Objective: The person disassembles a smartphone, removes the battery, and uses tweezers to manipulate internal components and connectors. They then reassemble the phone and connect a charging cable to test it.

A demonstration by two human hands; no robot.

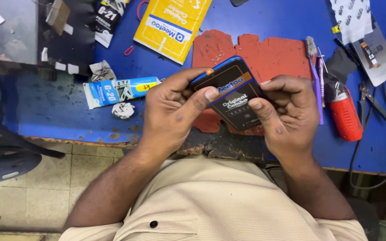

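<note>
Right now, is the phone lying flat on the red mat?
No, both the left hand and right hand hold the phone up above the red mat.

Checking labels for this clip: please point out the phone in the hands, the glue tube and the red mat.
phone [235,96], head view, on its dark labelled screen film.
glue tube [112,91], head view, on the tube's blue-and-white body.
red mat [269,56], head view, on a bare part behind the phone.

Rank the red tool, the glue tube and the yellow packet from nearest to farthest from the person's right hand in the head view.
Measured from the right hand, which holds the phone together with the left hand:
1. Red tool, just to the hand's right.
2. Yellow packet, up and to the left.
3. Glue tube, far left, beyond the left hand.
</note>
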